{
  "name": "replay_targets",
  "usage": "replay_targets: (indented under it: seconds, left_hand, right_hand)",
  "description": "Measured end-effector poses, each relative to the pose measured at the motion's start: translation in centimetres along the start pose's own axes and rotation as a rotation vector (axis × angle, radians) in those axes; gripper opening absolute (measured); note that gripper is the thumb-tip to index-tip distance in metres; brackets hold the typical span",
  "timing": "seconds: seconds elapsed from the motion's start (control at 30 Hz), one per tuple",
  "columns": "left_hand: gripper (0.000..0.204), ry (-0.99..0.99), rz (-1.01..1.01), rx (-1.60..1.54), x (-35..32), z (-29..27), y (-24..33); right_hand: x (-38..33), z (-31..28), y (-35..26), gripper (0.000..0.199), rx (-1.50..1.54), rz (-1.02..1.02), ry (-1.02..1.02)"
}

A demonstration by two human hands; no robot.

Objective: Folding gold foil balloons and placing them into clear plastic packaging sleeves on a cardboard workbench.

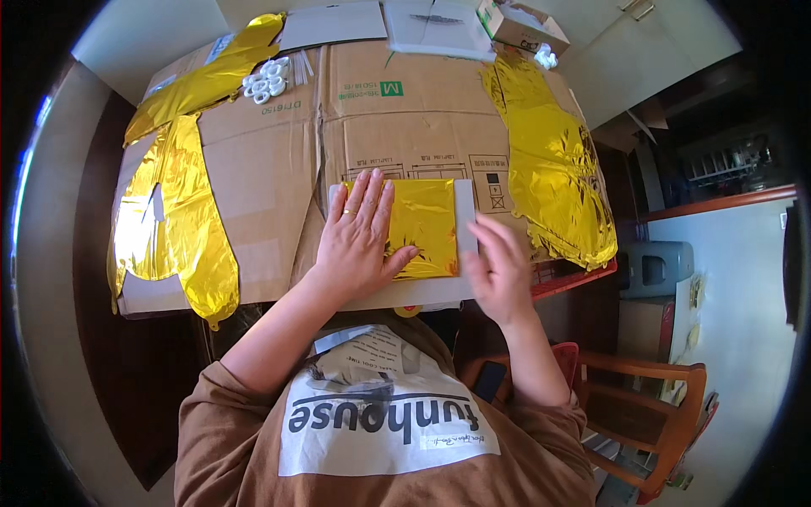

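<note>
A gold foil sheet folded into a flat rectangle [431, 224] lies on a pale grey board [465, 215] near the front of the cardboard. My left hand [359, 232] presses flat on the left part of the foil, fingers straight and thumb spread; a ring is on one finger. Beside the board's right edge is my right hand [503, 266], a little blurred, with thumb and fingers apart and nothing seen between them. Whether it touches the board, I cannot tell.
Flat gold foil balloons lie at left [173, 215], far left [207, 80] and right [557, 160] on the cardboard [253, 182]. White ribbon rings [267, 80], a clear plastic bag [435, 29] and a small open box [524, 27] sit at the back. A wooden chair [646, 414] stands lower right.
</note>
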State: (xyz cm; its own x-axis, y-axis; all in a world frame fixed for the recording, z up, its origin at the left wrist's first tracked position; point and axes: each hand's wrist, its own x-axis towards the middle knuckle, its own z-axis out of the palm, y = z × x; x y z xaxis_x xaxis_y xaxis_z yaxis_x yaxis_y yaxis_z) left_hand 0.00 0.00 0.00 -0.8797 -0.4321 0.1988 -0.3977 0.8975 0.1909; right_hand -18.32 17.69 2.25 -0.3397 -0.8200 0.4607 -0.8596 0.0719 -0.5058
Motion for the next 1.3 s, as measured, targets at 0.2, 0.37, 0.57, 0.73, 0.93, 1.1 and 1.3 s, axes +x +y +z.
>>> replay_targets:
  seconds: [0.2, 0.37, 0.57, 0.73, 0.93, 1.1, 1.3]
  left_hand:
    - [0.095, 0.009, 0.003, 0.016, 0.1, 0.0, 0.0]
    - [0.095, 0.01, 0.008, 0.008, 0.3, -0.1, 0.0]
    - [0.094, 0.007, 0.005, 0.004, 0.5, 0.0, 0.0]
    - [0.094, -0.004, -0.008, 0.012, 0.3, 0.0, 0.0]
    - [0.092, -0.02, -0.003, -0.032, 0.4, -0.2, 0.0]
    - [0.092, -0.011, 0.0, -0.051, 0.5, -0.3, 0.0]
    - [0.094, -0.004, -0.012, -0.084, 0.2, -0.6, 0.1]
  right_hand:
    - [-5.1, -1.1, -1.0, 0.034, 0.235, 0.686, -0.087]
    - [-5.3, 0.8, -0.5, 0.03, 1.011, 1.093, -0.194]
    - [-6.0, -2.6, 1.0, 0.027, 0.949, 1.149, 0.116]
    - [-6.7, -13.9, 3.5, 0.023, 0.462, 1.016, 0.134]
    - [-2.5, -15.6, 5.4, 0.034, 0.753, 0.672, 0.477]
    - [5.6, -6.0, 7.2, 0.03, 0.814, 0.718, 0.222]
    - [9.1, -1.3, 6.4, 0.018, 0.517, 0.761, -0.458]
